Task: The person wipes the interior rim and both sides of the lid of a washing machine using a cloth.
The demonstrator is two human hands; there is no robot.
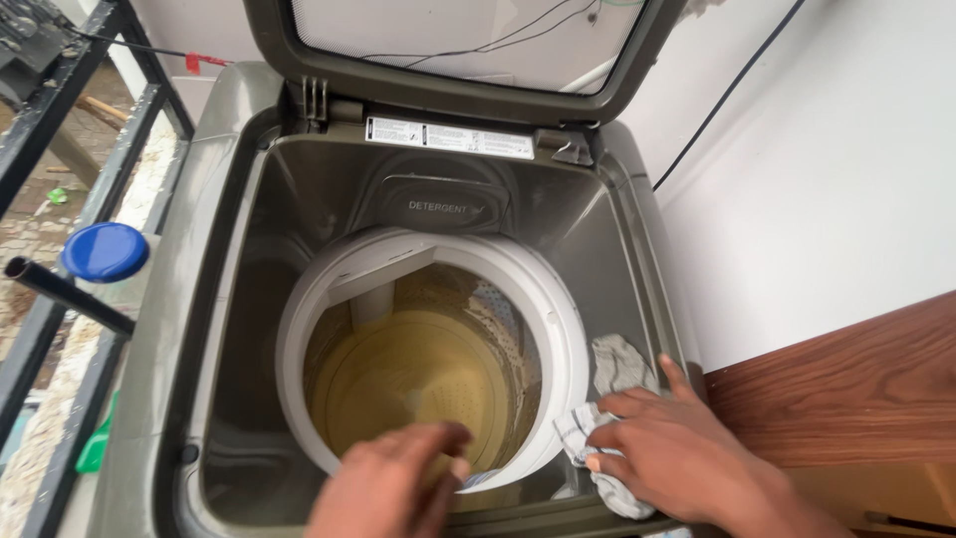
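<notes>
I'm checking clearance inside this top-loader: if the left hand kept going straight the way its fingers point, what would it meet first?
Probably the white drum ring: the left hand points up and right across the drum opening toward its far-right rim. Depth is unclear, so it might dip inside instead.

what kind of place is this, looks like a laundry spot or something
Probably a home laundry corner, perhaps on a balcony or by an open edge. A top-loading washing machine stands with its lid raised, the right hand presses a grey cloth on its rim, and a dark metal railing runs alongside.
</notes>
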